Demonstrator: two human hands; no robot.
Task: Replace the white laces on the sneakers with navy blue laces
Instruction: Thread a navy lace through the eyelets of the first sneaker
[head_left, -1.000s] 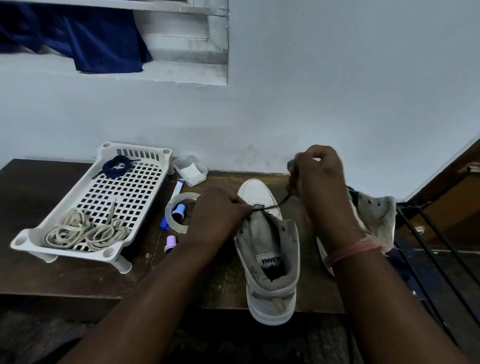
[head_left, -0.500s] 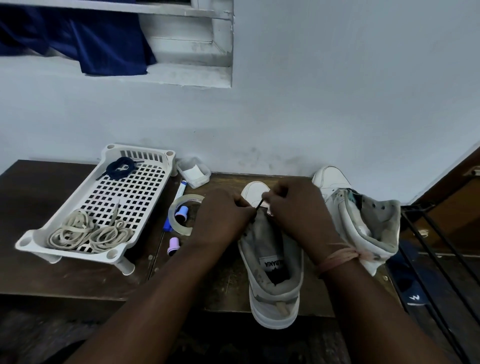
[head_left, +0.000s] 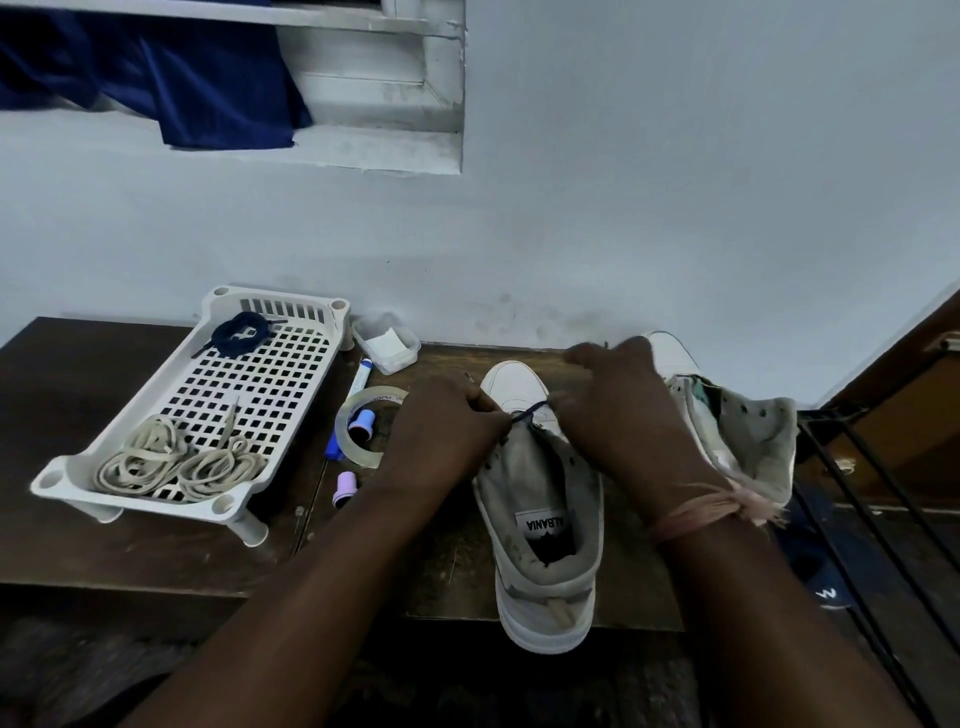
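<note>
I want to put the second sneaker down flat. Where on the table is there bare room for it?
The widest bare patch is the dark table left of and in front of the white basket. Between the basket and the near sneaker it is crowded: tape roll, marker, small caps. Both hands work over the sneaker.

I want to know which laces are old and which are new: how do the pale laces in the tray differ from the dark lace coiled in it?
The pale laces are off-white, the coiled navy lace dark blue. The pale laces lie in two loose, sprawling bundles at the near end of the white tray; the navy lace is one small, tight coil at the far end. The pale heap covers more of the tray than the navy coil. Both are untouched by the hands.
</note>
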